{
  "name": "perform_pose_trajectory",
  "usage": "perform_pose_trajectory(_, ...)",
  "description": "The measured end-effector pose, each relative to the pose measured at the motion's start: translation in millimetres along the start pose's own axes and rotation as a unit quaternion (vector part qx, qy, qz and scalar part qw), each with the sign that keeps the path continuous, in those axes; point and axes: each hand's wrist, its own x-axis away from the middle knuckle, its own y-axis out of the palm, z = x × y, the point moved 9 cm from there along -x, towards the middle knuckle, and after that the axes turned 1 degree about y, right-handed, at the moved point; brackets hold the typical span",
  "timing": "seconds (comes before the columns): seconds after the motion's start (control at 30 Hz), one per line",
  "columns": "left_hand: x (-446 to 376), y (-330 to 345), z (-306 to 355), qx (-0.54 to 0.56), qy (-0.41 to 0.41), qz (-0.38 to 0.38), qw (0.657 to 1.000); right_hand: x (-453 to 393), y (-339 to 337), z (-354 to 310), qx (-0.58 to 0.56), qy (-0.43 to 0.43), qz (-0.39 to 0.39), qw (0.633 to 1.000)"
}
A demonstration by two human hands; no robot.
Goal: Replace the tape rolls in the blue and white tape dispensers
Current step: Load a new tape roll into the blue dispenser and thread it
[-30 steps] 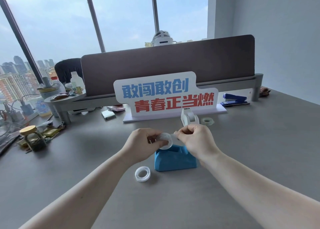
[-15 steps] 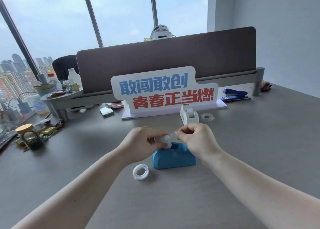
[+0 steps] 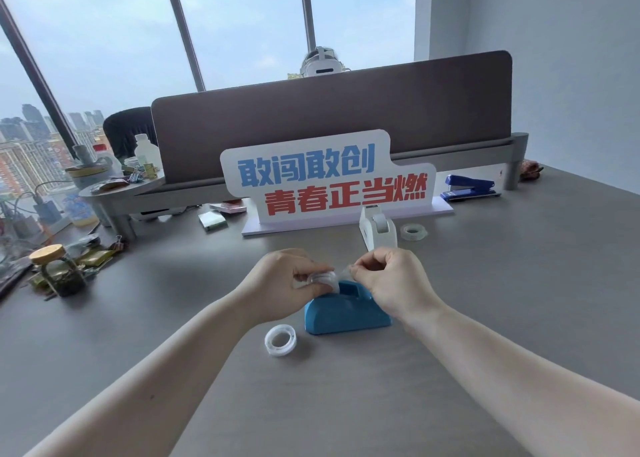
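Note:
A blue tape dispenser (image 3: 343, 314) stands on the grey desk in front of me. My left hand (image 3: 287, 283) grips a clear tape roll (image 3: 325, 281) right over the dispenser's open slot. My right hand (image 3: 391, 280) pinches the loose end of that tape, pulled out to the right. Another clear roll (image 3: 280, 340) lies flat on the desk left of the blue dispenser. Farther back stands the white tape dispenser (image 3: 377, 228) with a roll in it, and a third roll (image 3: 413, 231) lies just to its right.
A white sign (image 3: 329, 183) with blue and red characters stands behind the dispensers. A blue stapler (image 3: 469, 187) sits at the back right. A cork-lidded jar (image 3: 57, 269), clips and wrappers clutter the left side. A brown divider panel (image 3: 346, 127) closes the desk's far edge.
Both hands have lowered the roll closer to the blue dispenser's slot, with the tape end still held by my right hand. The camera has tilted slightly.

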Motion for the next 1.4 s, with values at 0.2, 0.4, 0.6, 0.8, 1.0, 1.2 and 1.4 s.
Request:
perform_pose_trajectory(0.2, 6, 10, 1, 0.018, 0.03, 0.016, 0.999, -2, -2, 3, -0.004, 0.01, 0.01, 1.0)
perform_pose_trajectory(0.4, 4, 7, 3, 0.006, 0.038, 0.03, 0.999, -2, -2, 0, 0.041, -0.014, 0.004, 0.999)
perform_pose_trajectory(0.6, 0, 8, 4, 0.016, 0.021, 0.011, 1.0, -2, -4, -2, 0.065, -0.023, -0.003, 0.998)
perform_pose_trajectory(0.8, 1, 9, -3, 0.067, -0.025, 0.004, 0.997, -2, -22, 6, 0.089, -0.024, 0.024, 0.995)
perform_pose_trajectory(1.0, 2, 10, -7, 0.068, -0.038, 0.012, 0.997, -1, -43, 21, 0.065, -0.002, 0.054, 0.996)
perform_pose_trajectory(1.2, 2, 10, -9, 0.075, -0.045, 0.016, 0.996, 1, -55, 28, 0.065, 0.004, 0.078, 0.995)
perform_pose_trajectory(1.4, 3, 10, -11, 0.069, -0.053, 0.016, 0.996, 2, -60, 34, 0.061, 0.017, 0.086, 0.994)
